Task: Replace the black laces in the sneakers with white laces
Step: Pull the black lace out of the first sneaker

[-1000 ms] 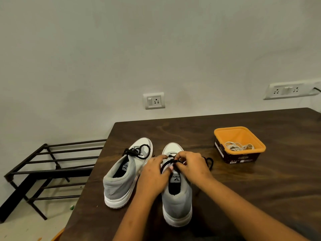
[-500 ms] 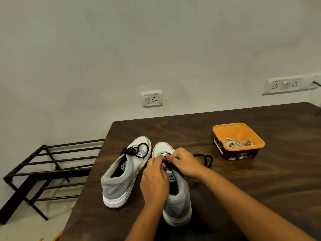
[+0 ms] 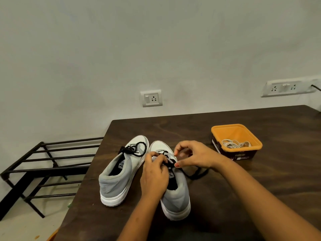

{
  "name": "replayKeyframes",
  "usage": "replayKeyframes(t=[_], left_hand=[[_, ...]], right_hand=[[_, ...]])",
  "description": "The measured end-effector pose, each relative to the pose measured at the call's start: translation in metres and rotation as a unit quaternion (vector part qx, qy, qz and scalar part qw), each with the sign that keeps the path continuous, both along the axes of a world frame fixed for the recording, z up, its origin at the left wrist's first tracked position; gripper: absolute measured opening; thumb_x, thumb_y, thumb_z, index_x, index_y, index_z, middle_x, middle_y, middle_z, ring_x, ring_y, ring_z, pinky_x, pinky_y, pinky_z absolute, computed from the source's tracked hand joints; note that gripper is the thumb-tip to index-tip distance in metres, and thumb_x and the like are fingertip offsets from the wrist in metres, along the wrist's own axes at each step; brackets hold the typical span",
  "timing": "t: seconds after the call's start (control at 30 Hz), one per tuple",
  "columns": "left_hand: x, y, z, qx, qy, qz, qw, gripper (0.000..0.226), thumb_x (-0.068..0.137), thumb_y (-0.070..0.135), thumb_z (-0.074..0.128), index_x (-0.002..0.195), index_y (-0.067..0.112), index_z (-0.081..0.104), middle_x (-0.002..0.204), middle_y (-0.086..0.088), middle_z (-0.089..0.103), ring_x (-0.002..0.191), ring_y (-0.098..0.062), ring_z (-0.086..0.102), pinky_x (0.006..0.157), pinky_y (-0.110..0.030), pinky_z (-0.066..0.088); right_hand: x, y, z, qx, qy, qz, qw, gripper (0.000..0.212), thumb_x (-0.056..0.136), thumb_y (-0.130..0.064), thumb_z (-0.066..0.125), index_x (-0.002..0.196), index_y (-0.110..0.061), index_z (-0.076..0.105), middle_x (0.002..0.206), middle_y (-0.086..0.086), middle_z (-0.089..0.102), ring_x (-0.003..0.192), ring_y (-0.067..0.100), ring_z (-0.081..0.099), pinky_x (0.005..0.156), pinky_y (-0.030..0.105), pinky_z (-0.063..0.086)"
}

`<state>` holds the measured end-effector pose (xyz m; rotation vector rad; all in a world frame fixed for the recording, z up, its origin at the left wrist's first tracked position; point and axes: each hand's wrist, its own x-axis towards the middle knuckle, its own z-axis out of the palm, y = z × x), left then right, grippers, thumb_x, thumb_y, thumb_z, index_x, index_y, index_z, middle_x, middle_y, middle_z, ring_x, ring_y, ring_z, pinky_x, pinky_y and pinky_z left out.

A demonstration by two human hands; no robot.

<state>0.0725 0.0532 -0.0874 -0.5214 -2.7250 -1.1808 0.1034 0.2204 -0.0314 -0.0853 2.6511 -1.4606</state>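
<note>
Two grey and white sneakers stand side by side on the dark wooden table (image 3: 243, 185), toes away from me. The left sneaker (image 3: 119, 176) keeps its black lace tied in a bow. Over the right sneaker (image 3: 175, 193) my left hand (image 3: 154, 174) pinches the black lace (image 3: 196, 174) at the eyelets. My right hand (image 3: 194, 156) hovers just right of the tongue with curled fingers, and whether it holds the lace I cannot tell. A loose end of the lace trails onto the table to the right. White laces (image 3: 234, 144) lie in an orange tub (image 3: 255, 146).
A black metal shoe rack (image 3: 43, 164) stands on the floor left of the table. The table's left edge runs close beside the left sneaker. Wall sockets (image 3: 151, 98) sit above the table's far edge.
My right hand has lifted off the lace and shifted right, with more black lace now trailing loose on the table. My left hand stays at the eyelets.
</note>
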Motion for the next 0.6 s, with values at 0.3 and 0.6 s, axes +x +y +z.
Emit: replayKeyframes(t=[0.3,0.6], left_hand=[[-0.015,-0.025,0.055,0.585,-0.343,-0.024,0.735,0.028,0.086,-0.003,0.034,0.072,0.009,0.055,0.064,-0.001,0.062,0.067,-0.016,0.060,0.066,-0.022,0.046],[-0.035,-0.047,0.045,0.353,-0.169,-0.022,0.920,0.025,0.085,0.021,0.068,0.069,0.006,0.055,0.062,0.000,0.047,0.042,-0.004,0.039,0.042,-0.016,0.032]], right_hand=[[-0.009,-0.021,-0.024,0.204,0.058,-0.050,0.976,0.007,0.085,-0.016,0.070,0.092,-0.019,0.070,0.092,-0.004,0.067,0.085,0.012,0.062,0.078,0.027,0.051],[-0.013,-0.007,-0.011,-0.101,0.072,-0.276,0.953,0.019,0.098,-0.016,0.045,0.088,-0.023,0.059,0.062,-0.004,0.052,0.044,0.002,0.045,0.040,0.018,0.035]])
